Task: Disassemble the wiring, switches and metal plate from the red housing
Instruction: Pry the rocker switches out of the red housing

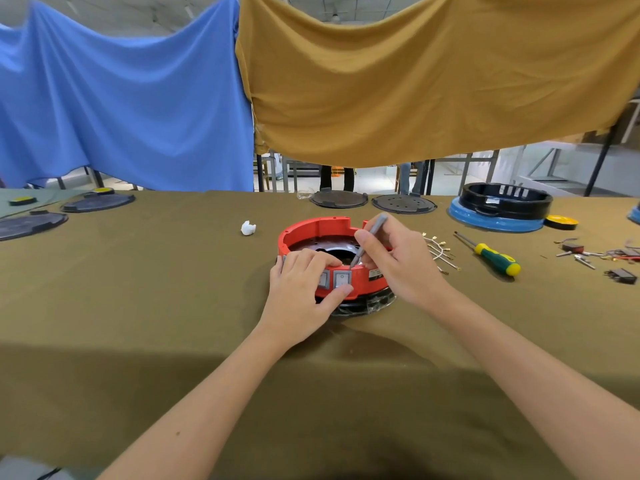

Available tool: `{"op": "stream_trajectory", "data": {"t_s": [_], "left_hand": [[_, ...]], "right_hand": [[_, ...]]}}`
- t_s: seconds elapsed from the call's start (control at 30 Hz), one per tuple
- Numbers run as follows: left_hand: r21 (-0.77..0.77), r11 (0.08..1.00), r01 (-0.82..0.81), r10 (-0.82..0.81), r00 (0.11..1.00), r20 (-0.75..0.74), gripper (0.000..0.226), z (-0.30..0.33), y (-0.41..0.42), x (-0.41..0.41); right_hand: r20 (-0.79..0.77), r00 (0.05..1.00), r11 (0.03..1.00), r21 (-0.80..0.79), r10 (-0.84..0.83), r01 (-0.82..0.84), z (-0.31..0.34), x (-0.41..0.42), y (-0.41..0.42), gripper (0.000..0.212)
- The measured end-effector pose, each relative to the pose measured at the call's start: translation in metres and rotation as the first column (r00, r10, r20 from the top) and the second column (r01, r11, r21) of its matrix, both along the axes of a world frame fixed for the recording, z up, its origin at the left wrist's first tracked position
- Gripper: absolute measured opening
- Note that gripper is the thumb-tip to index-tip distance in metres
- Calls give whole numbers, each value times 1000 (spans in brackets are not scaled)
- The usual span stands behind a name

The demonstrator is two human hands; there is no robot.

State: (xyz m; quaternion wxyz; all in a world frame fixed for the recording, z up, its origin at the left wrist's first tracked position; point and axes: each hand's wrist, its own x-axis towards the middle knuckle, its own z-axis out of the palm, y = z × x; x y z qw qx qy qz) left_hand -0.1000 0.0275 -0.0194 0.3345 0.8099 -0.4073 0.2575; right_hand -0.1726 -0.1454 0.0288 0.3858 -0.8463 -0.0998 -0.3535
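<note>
So the red housing point(320, 233) sits about mid-table on the olive cloth point(138, 306), a bit nearer the far edge than the near one, on top of a black base point(363, 304) that peeks out underneath. Two grey rocker switches point(341, 279) are in the near wall of the housing, facing the camera.

Left hand point(299, 299) is clamped on that near wall: fingers curled over the rim onto the inside, thumb pressed against the outside just below the right-hand switch. It partly covers the left switch.

Right hand point(394, 258) has a thin grey tool point(369, 239) in a pen-style pinch, fingers curled round the shaft, tip angled down into the housing right behind the switches. Can't tell exactly what the tip is touching.

Off to the right of the housing there's a bundle of loose wires with brass terminals point(438, 251), then a green and yellow screwdriver point(493, 256), and more small parts and wire bits point(599, 258) by the right edge. A little white plastic piece point(248, 227) lies left of the housing. Along the far edge: dark round plates point(338, 198) and a black housing on a blue base point(502, 209).
</note>
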Motion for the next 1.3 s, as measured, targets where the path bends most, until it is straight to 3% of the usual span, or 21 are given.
{"op": "stream_trajectory", "data": {"t_s": [0.13, 0.27, 0.4, 0.57, 0.63, 0.77, 0.87, 1.07, 1.3], "left_hand": [[3, 1000, -1, 1, 1000, -1, 34, 0, 0, 0], [-1, 1000, 3, -3, 1000, -3, 34, 1, 0, 0], [34, 999, -15, 14, 1000, 8, 38, 1, 1, 0], [63, 998, -28, 28, 1000, 5, 40, 1, 1, 0], [68, 997, -30, 30, 1000, 5, 41, 1, 1, 1], [45, 999, -13, 13, 1000, -2, 38, 0, 1, 2], [43, 999, -9, 9, 1000, 4, 37, 0, 0, 2], [33, 999, -5, 5, 1000, 1, 39, -1, 1, 3], [45, 999, -9, 9, 1000, -4, 40, -1, 1, 2]], "right_hand": [[-45, 999, 985, -169, -28, 20, 12, 1, 1, 21], [-224, 974, 972, -226, 8, -60, 33, 9, 1, 15], [-425, 903, 994, -52, 67, -98, 48, 24, -4, 17], [-647, 744, 981, 185, 170, -64, 55, 39, -10, 19], [-622, 765, 985, 142, 167, -100, 56, 37, -9, 20], [-344, 936, 974, -179, 71, -139, 43, 18, -4, 18], [-267, 958, 978, -150, 104, -148, 34, 7, -5, 16], [-366, 928, 995, -39, 72, -92, 41, 14, -4, 18], [-637, 763, 994, 85, 110, -73, 57, 38, -5, 21]]}}
